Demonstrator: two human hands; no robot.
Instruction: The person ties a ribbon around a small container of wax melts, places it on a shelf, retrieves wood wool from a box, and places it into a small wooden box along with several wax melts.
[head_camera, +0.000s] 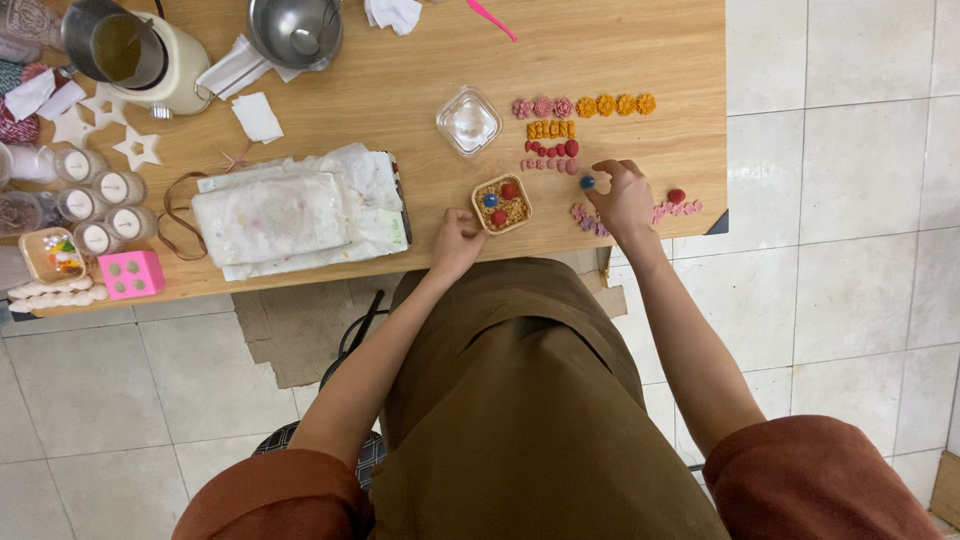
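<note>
My right hand pinches a small blue piece, frame centre-right | my left hand loosely curled, holding nothing, touching the little square dish | wooden table.

The wooden table is light brown. The small square cup holds tan crumbs with red and blue pieces. The flower pieces are pink and orange. The cube mould is bright pink. The star shapes are white.
</note>
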